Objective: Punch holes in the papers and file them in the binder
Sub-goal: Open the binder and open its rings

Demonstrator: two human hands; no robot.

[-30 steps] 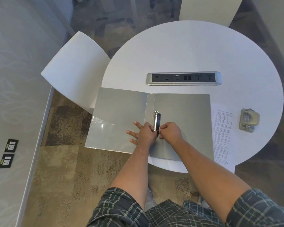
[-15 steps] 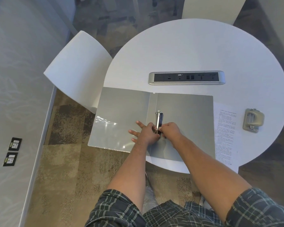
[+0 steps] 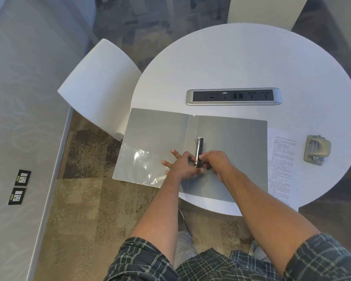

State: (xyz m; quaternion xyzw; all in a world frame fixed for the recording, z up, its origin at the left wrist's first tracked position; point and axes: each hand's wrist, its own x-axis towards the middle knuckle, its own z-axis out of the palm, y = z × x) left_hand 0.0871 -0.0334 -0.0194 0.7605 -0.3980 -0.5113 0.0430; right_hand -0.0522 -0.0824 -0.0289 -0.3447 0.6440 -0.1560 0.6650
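A grey plastic ring binder [image 3: 231, 151] is laid open and flat on a round white bench [image 3: 251, 61], its left cover overhanging the bench's near-left edge. The binder's spine runs from the far side toward the person, tilted slightly, so the long axis of the open covers lies across the view, left to right. A short metal ring mechanism [image 3: 199, 149] is fixed along the spine, its length running the same way as the spine.

The left hand [image 3: 180, 165] is placed on the left cover with three fingers spread flat, while its thumb and forefinger are pinched on the near end of the ring mechanism. The right hand [image 3: 217, 161] is closed on the same end from the other side. Whether the rings are open cannot be told.

A printed sheet of white paper [image 3: 282, 165] is partly tucked under the binder's right edge, its long side running toward the person. A beige hole punch [image 3: 316, 150] is set just beside it, to the right. A silver power socket strip [image 3: 233, 96] is set into the bench beyond the binder.
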